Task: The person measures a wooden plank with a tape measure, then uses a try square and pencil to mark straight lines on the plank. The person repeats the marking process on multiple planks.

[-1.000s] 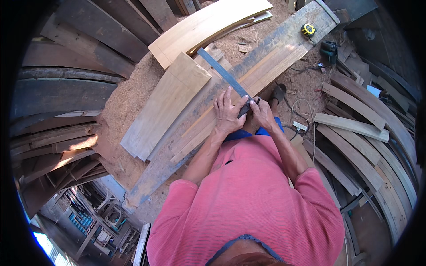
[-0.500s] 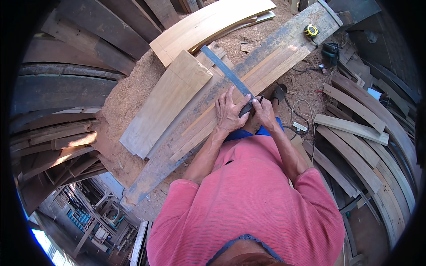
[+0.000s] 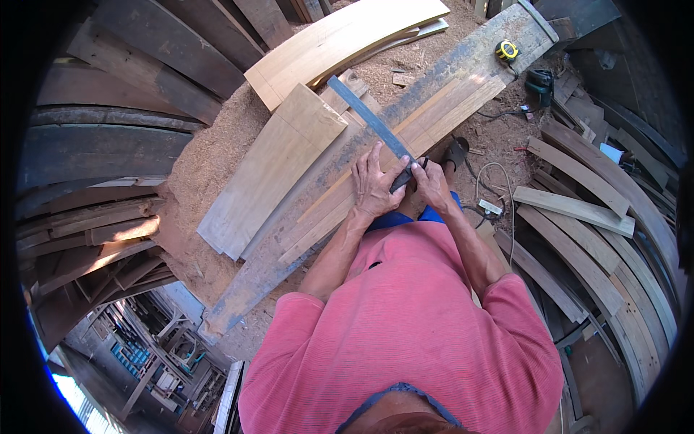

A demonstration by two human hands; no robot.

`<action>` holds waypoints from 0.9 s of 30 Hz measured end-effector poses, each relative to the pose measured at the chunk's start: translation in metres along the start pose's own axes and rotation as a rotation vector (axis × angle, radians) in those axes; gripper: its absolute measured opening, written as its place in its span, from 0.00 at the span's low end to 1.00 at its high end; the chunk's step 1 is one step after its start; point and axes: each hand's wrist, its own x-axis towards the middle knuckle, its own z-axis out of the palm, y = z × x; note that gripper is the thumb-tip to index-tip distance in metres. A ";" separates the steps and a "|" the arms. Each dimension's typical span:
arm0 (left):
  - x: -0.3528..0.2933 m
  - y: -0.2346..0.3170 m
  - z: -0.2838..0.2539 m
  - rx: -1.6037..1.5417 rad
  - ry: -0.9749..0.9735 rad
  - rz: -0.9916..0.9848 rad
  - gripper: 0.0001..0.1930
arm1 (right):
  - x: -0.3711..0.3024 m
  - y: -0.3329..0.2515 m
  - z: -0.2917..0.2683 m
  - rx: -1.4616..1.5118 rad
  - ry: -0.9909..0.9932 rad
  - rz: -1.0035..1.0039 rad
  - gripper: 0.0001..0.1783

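A try square (image 3: pixel 367 117) with a long blue-grey blade and a dark stock lies slantwise across narrow wooden strips (image 3: pixel 434 119) on the bench. My left hand (image 3: pixel 372 186) presses it down, fingers spread over the strips and thumb against the stock end. Close beside it, my right hand (image 3: pixel 432 186) is closed around a thin dark pencil or pen (image 3: pixel 424 163), of which only a short part shows, at the near edge of the strips. The writing tip is hidden.
A yellow-and-black tape measure (image 3: pixel 507 50) rests on the far right of the bench (image 3: pixel 260 271). Wide boards (image 3: pixel 278 163) lie beyond it on sawdust. A dark green power tool (image 3: pixel 538 83), cables and curved planks (image 3: pixel 578 253) are at the right. More timber leans at the left.
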 end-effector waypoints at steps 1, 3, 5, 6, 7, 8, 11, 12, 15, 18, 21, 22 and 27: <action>0.000 0.000 0.000 0.000 0.000 -0.001 0.40 | 0.000 0.000 0.000 0.006 -0.006 -0.014 0.17; 0.000 0.000 0.000 -0.002 -0.002 0.000 0.40 | -0.001 0.001 0.000 0.017 -0.015 -0.043 0.16; 0.001 0.000 0.000 0.005 -0.004 0.002 0.40 | 0.000 0.008 0.002 0.059 -0.005 -0.050 0.17; 0.001 0.001 -0.001 0.010 -0.004 -0.001 0.40 | 0.001 0.006 0.003 0.078 -0.003 -0.054 0.17; 0.001 0.001 -0.001 0.010 -0.008 -0.005 0.40 | 0.001 0.004 0.000 0.042 -0.010 -0.018 0.17; 0.001 0.002 -0.002 0.010 -0.012 -0.008 0.40 | 0.001 0.002 -0.005 0.006 -0.016 0.019 0.17; 0.001 0.000 -0.001 0.003 0.000 -0.004 0.40 | 0.002 -0.008 -0.016 -0.053 0.015 -0.003 0.18; 0.001 0.001 -0.001 -0.003 0.007 0.001 0.40 | 0.002 -0.013 -0.021 -0.066 0.036 -0.030 0.18; 0.000 0.001 -0.001 0.017 0.008 0.006 0.39 | 0.000 -0.031 -0.039 -0.155 0.064 -0.020 0.18; 0.000 0.000 -0.001 0.034 0.001 0.011 0.39 | -0.003 -0.054 -0.054 -0.231 0.160 -0.078 0.19; 0.000 0.000 0.000 0.028 -0.012 0.004 0.39 | -0.003 -0.052 -0.065 -0.434 0.336 -0.247 0.22; -0.001 0.000 0.001 0.030 -0.008 0.005 0.39 | -0.005 -0.061 -0.070 -0.503 0.358 -0.269 0.23; -0.001 0.000 0.001 0.031 -0.012 0.005 0.40 | -0.011 -0.093 -0.067 -0.150 0.356 -0.291 0.21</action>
